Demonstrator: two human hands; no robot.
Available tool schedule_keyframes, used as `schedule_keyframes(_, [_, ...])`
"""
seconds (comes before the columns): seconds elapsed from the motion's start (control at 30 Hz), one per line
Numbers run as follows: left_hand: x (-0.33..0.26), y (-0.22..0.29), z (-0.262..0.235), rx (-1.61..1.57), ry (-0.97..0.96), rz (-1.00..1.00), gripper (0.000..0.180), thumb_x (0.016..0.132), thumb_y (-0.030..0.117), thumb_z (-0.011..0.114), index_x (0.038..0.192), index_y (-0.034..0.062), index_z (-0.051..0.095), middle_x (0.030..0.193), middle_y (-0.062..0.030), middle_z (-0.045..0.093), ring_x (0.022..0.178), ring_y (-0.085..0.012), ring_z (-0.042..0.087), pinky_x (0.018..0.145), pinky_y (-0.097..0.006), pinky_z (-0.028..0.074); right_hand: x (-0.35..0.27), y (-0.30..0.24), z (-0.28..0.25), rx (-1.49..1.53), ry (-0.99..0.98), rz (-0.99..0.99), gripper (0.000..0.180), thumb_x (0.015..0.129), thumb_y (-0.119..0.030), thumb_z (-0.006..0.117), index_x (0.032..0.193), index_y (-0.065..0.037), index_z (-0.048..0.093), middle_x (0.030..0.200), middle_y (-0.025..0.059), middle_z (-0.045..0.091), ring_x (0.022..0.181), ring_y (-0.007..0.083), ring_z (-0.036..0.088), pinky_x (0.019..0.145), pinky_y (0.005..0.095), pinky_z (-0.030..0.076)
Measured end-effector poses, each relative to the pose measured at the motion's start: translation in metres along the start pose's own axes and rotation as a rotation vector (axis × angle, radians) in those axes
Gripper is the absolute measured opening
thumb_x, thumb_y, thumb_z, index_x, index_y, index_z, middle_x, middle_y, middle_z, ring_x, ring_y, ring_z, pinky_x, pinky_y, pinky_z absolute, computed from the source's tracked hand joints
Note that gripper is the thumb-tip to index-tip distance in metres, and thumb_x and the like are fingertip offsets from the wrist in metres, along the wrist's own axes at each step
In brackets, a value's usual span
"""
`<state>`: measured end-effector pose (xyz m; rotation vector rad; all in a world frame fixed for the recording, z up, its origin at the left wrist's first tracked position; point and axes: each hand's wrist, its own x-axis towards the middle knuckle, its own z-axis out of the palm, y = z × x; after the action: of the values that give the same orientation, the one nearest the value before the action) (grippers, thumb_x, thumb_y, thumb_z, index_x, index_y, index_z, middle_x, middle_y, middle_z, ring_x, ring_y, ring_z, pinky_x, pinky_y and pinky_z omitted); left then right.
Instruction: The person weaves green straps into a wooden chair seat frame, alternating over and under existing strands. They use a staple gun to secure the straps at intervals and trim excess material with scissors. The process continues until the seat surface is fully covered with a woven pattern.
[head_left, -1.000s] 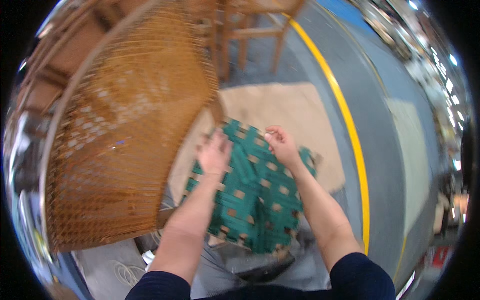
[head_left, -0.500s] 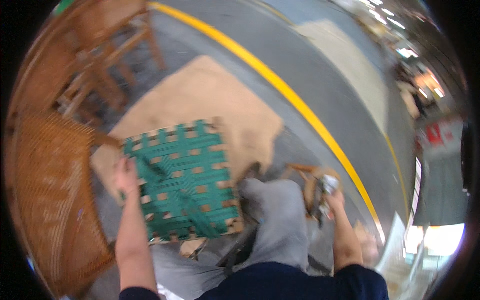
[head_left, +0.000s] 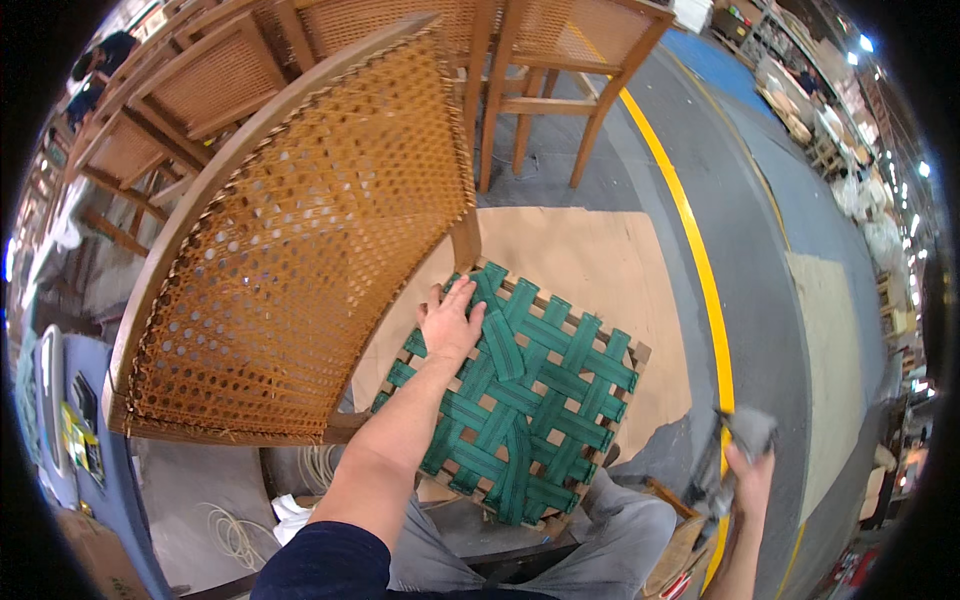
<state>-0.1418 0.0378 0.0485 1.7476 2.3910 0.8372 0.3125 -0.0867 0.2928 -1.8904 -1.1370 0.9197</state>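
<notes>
A wooden chair with a woven cane back [head_left: 300, 230] lies in front of me, its seat covered in interlaced green webbing straps [head_left: 540, 370]. Two loose strap ends rest on top of the weave. Fingers spread, my left hand [head_left: 450, 322] lies on the webbing at the seat's corner near the cane back. Out to the right, my right hand [head_left: 752, 478] is closed around a grey and black tool [head_left: 745, 445], smeared by motion; its exact kind cannot be made out. That hand is raised well apart from the seat.
Several cane-backed chairs [head_left: 580, 35] stand beyond. Cardboard [head_left: 600, 240] covers the floor under the seat, and a yellow line [head_left: 690, 220] runs past it on the right. At far left is a blue surface [head_left: 125, 500] with small items; pale cord [head_left: 235, 540] lies coiled nearby.
The view has swung left, bringing the whole cane back into sight. My left hand has shifted from the seat's side onto the webbing. My right hand has lifted the grey tool away from low beside my leg.
</notes>
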Motion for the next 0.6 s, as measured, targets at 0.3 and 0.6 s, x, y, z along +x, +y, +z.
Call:
schedule_keyframes(0.3, [0.006,0.009,-0.007,-0.055,-0.052,0.005,0.040,0.093,0.036,0.068,0.129,0.0204,0.066,0.144,0.0093,0.055,0.132,-0.0293,0.046,0.104,-0.055,0.036,0.108,-0.126,0.328,0.021,-0.751,0.088,0.037,0.091,-0.024,0.078,0.117,-0.005,0.060,0.090,0.0056,0.066,0.056,0.0139,0.058,0.049,0.0321,0.048])
schedule_keyframes(0.6, [0.006,0.000,-0.010,-0.066,-0.088,-0.017,0.044,0.093,0.038,0.067,0.133,0.0216,0.064,0.145,0.0079,0.054,0.134,-0.0323,0.044,0.105,-0.059,0.036,0.114,-0.098,0.407,-0.113,-0.739,0.071,0.029,0.092,-0.023,0.075,0.109,-0.002,0.064,0.082,0.0057,0.064,0.055,0.0144,0.058,0.044,0.0307,0.046])
